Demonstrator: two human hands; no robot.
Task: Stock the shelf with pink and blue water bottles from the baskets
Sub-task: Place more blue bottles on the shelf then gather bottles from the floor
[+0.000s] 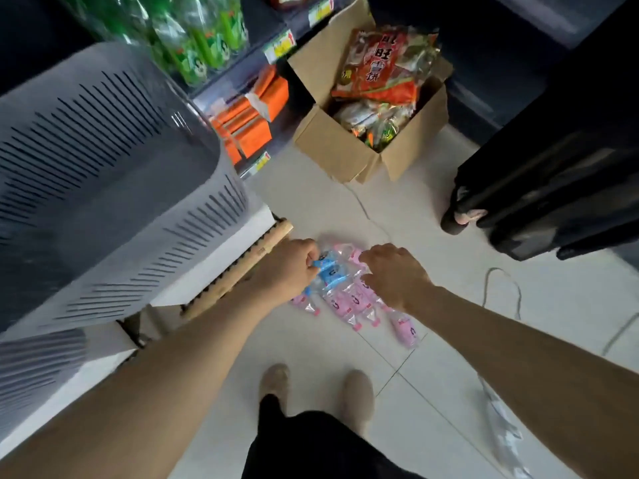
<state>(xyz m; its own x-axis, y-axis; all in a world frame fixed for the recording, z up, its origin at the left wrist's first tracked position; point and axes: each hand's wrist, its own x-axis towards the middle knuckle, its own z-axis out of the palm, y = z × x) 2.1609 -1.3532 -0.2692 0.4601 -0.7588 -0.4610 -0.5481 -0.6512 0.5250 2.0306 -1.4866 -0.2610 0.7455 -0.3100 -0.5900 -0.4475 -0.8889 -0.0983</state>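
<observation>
Floor tiles (432,236) by the shelf (256,108) hold pink bottles (349,300) and a blue bottle (330,271), left hand (290,267) pinching the blue one, right hand (394,274) spread open above; stocking looks largely undone.

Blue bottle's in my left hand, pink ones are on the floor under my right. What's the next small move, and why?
Probably lower the right hand and curl its fingers round one pink bottle. The left hand pinches the blue bottle, while the right is spread just above the pink ones lying on the floor, seemingly holding nothing.
</observation>
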